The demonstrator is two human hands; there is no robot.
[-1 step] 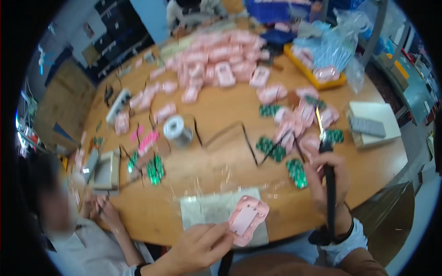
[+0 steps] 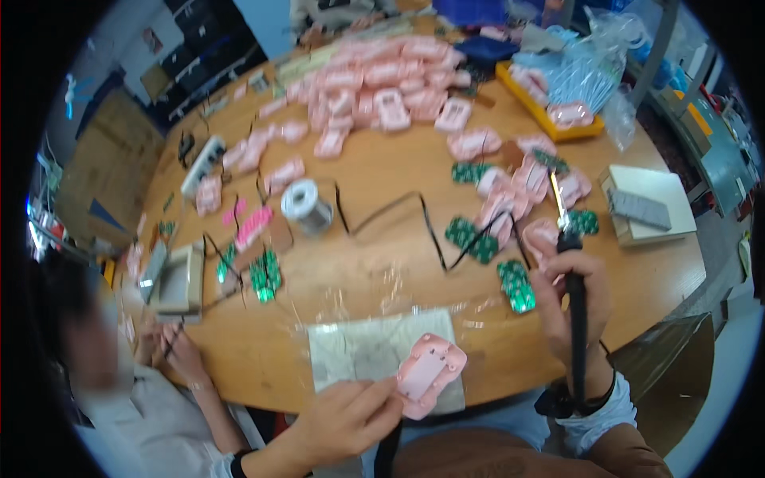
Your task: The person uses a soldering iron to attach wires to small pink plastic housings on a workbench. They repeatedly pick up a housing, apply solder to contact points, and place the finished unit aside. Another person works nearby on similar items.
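Observation:
A pink plastic casing half (image 2: 426, 376) is pinched between the thumb and fingers of my left hand (image 2: 347, 418). Its hollow inner side faces up, above a pale work sheet (image 2: 343, 350) at the table's near edge. My right hand (image 2: 570, 299) grips the black handle of a soldering iron (image 2: 577, 342), its metal tip pointing away over the table. Just left of that hand lies a stack of green circuit boards (image 2: 516, 287). Beyond it are loose pink casings (image 2: 510, 195) with more green boards (image 2: 472, 239) among them.
A solder wire spool (image 2: 307, 209) stands mid-table, near a black cable (image 2: 390, 211). Pink casings are heaped (image 2: 382, 80) at the back. A yellow tray (image 2: 550, 119) and a cream box (image 2: 649, 207) are at right. A co-worker's hands (image 2: 179, 350) work at left, near a power strip (image 2: 203, 167).
The view has shifted slightly, so the table things sit a little higher in the picture. Both hands keep their holds on the casing half and the soldering iron.

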